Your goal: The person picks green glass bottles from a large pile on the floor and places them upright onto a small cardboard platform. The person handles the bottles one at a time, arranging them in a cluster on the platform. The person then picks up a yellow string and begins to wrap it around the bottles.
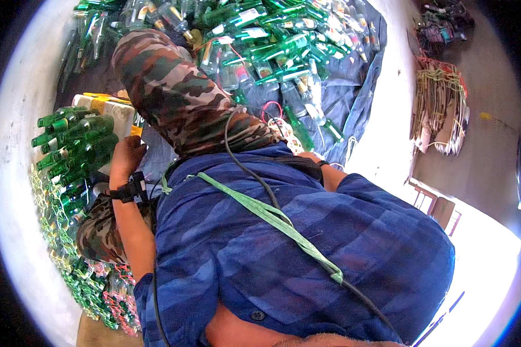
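On the left, my left hand point(129, 154) has its fingers bent beside a group of green glass bottles point(76, 136) lying with their necks outward. A worn white block or box point(120, 118) with yellow tape is just beyond the hand. Whether the fingers grip anything is not clear. My right hand point(309, 156) is at my right hip, mostly hidden by my blue shirt. Closest to it are pale net mesh point(288, 135) and a green bottle point(298, 129). My leg in camouflage trousers point(178, 91) extends between the hands.
A large heap of green and clear glass bottles point(282, 47) lies ahead on a dark sheet point(351, 93). Netted bottles point(80, 273) line the left wall. Tied flattened cardboard point(438, 104) is at right. A cable point(239, 160) crosses my front.
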Available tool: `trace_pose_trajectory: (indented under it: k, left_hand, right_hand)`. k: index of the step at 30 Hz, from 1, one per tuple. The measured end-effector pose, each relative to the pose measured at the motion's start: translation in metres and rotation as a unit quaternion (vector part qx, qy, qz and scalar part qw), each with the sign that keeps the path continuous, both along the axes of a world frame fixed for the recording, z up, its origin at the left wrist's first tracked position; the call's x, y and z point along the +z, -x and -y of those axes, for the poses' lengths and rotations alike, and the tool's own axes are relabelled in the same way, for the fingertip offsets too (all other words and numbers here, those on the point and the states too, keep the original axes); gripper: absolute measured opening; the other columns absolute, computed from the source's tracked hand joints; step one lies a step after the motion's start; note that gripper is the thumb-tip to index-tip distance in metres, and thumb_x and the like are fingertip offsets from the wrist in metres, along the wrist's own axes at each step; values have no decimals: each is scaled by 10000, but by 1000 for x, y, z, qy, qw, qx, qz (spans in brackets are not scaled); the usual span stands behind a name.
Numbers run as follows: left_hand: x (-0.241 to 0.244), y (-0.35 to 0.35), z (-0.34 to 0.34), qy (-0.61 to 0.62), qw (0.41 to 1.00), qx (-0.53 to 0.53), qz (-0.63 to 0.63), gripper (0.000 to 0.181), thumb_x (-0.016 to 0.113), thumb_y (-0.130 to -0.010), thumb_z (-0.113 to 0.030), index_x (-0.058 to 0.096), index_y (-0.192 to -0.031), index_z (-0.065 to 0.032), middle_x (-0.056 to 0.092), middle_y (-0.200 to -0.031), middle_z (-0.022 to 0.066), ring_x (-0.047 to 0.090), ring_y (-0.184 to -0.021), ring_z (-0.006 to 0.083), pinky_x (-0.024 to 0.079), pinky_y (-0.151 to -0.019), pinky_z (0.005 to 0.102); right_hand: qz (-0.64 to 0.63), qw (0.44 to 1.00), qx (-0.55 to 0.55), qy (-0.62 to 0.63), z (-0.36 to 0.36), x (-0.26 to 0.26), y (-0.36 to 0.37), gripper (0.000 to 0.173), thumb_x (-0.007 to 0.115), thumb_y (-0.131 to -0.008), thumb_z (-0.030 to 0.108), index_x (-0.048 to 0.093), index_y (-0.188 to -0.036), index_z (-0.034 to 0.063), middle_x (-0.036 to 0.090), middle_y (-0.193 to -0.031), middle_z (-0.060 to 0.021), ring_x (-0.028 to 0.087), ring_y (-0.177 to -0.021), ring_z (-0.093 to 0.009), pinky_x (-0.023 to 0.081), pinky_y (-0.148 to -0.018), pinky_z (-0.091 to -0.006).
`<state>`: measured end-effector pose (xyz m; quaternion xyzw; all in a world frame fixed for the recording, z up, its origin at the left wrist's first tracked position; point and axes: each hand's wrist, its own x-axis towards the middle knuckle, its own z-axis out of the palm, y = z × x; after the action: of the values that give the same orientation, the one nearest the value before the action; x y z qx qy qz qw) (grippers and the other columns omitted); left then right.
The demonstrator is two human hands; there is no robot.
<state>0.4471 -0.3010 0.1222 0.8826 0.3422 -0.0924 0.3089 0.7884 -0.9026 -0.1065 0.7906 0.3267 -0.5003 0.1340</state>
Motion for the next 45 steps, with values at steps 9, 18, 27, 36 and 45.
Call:
trace_pose_trajectory:
  k: [9, 18, 27, 36, 45]
  left_hand:
    - [-49, -3, 0, 85, 996, -1, -27, 242, 725, -852, -178, 625, -818, 39, 637, -766, 255, 650, -740, 424, 486, -671, 465]
    - [-62, 11, 5, 46, 998, 27, -38, 269, 720, -862, -191, 595, -785, 35, 591, -694, 211, 594, -641, 301, 454, -632, 448]
    - [-57, 12, 19, 33, 997, 71, -24, 317, 720, -860, -234, 609, -744, 40, 581, -659, 225, 565, -591, 303, 450, -610, 455]
    - [-35, 38, 24, 28, 992, 109, -54, 337, 744, -872, -250, 617, -794, 52, 610, -704, 225, 592, -627, 333, 467, -640, 441]
    - [-34, 38, 8, 94, 953, 274, 88, 346, 736, -929, -209, 557, -729, 9, 462, -635, 13, 424, -630, 89, 372, -551, 317]
  right_hand:
    - [102, 980, 124, -117, 7, -47, -4, 270, 658, -854, 303, 758, -907, 58, 752, -1028, -148, 723, -968, -321, 590, -825, -439]
    - [146, 929, -64, -334, -107, -56, -66, 304, 624, -814, 76, 727, -1099, 47, 660, -1230, -180, 545, -1298, -359, 472, -1085, -439]
    - [-14, 949, 273, -155, -157, -117, -101, 197, 709, -808, 226, 739, -937, 81, 737, -1007, -126, 646, -1109, -380, 546, -891, -477]
    - [245, 897, -148, -337, -261, 16, -166, 313, 594, -898, 204, 692, -1180, 111, 703, -1077, -267, 696, -970, -438, 570, -855, -527]
    - [309, 668, -164, -656, -357, 251, -254, 415, 703, -902, 235, 679, -1263, 33, 692, -1234, -229, 706, -1062, -372, 550, -935, -398]
